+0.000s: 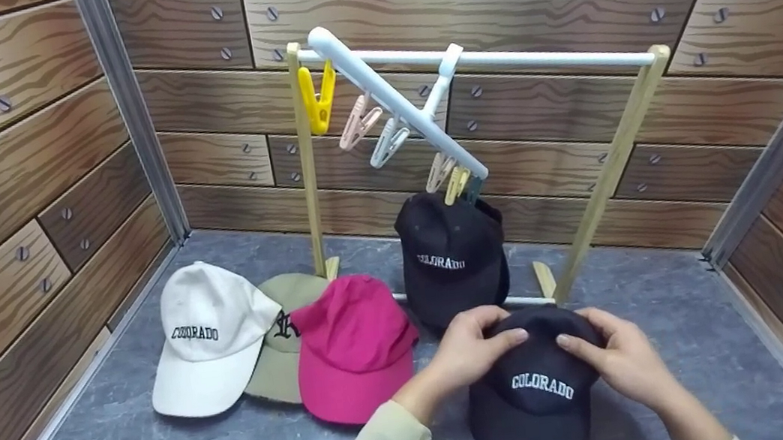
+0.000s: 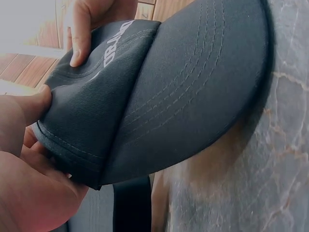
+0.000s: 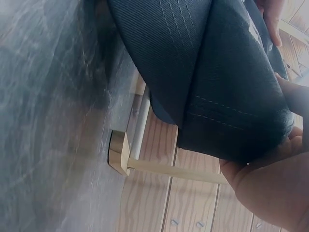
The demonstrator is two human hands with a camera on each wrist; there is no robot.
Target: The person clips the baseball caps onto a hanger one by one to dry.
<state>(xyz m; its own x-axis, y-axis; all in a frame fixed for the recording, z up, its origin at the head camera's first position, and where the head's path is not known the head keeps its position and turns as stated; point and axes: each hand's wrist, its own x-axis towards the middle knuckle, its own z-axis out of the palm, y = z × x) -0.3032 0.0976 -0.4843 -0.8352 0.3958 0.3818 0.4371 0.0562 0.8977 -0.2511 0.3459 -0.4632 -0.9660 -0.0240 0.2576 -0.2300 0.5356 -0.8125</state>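
Note:
Between both hands is a black baseball cap [image 1: 539, 420] with white COLORADO lettering, its brim toward the front. My left hand [image 1: 473, 349] grips the crown's left side, thumb on the front and fingers behind. On the other side, my right hand [image 1: 625, 356] holds the crown the same way, the two thumbtips near each other. In the left wrist view the brim [image 2: 193, 87] tilts over the grey surface. Just behind, another black COLORADO cap [image 1: 446, 288] hangs from a yellow clothespin [image 1: 457, 185] on a light-blue clip hanger [image 1: 394, 98].
The hanger hooks over the white rail [image 1: 552, 59] of a wooden-legged rack. More clothespins hang along it, including a large yellow one [image 1: 319, 99]. A white cap [image 1: 208, 350], an olive cap [image 1: 275, 371] and a pink cap [image 1: 358, 338] lie at left. Wood-patterned walls [image 1: 213, 130] surround the surface.

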